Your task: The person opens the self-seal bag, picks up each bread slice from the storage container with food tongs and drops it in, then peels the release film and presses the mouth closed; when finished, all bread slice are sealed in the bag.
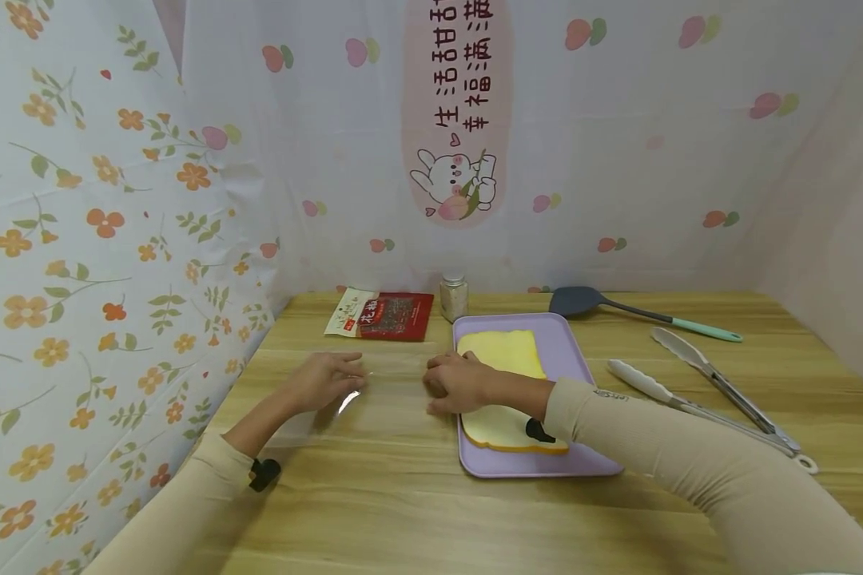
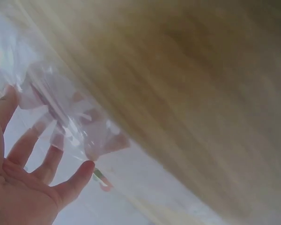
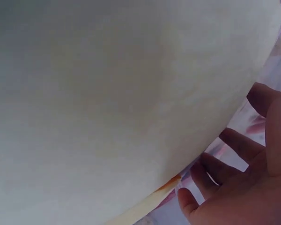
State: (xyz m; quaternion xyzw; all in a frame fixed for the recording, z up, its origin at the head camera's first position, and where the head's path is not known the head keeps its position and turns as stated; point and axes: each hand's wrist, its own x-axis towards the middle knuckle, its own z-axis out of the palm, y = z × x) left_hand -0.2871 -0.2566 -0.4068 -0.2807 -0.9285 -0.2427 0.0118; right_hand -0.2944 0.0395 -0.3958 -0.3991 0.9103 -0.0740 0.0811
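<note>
A clear, shiny plastic piece (image 1: pixel 395 395) lies between my two hands on the wooden table. My left hand (image 1: pixel 331 379) is at its left side; in the left wrist view its fingers are spread, with fingertips right at the plastic (image 2: pixel 61 105). At the other side is my right hand (image 1: pixel 463 383), its fingers loosely bent beside the purple tray (image 1: pixel 546 463). On that tray lie a pale bread slice with a brown crust (image 1: pixel 507 431) and a yellow slice (image 1: pixel 503 351). My right forearm passes over them. Bread (image 3: pixel 131 103) fills most of the right wrist view, next to my fingers.
A red and white spice packet (image 1: pixel 395 315) and a small glass jar (image 1: pixel 454 298) stand along the back. To the right lie a dark spatula with a green handle (image 1: pixel 633 307) and metal tongs (image 1: pixel 712 391). Patterned curtains (image 1: pixel 316 144) border the table.
</note>
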